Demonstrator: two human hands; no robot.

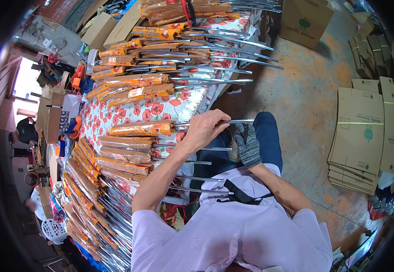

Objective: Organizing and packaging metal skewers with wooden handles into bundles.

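My bare left hand is closed around the silver metal rod of a long brown item in an orange printed plastic sleeve. That sleeve lies on the flowered tablecloth, and the rod's end sticks out over my lap. Just below the rod end is my right hand in a grey knitted glove. Its fingers look bent and closed; what they hold, if anything, I cannot make out. Several similar sleeved items lie just nearer on the cloth, rods pointing right.
More sleeved items lie farther up the flowered cloth, and a dense pile fills its near left. A cardboard box stands on the floor at the far right. Strapped stacks of flattened cartons are on the right.
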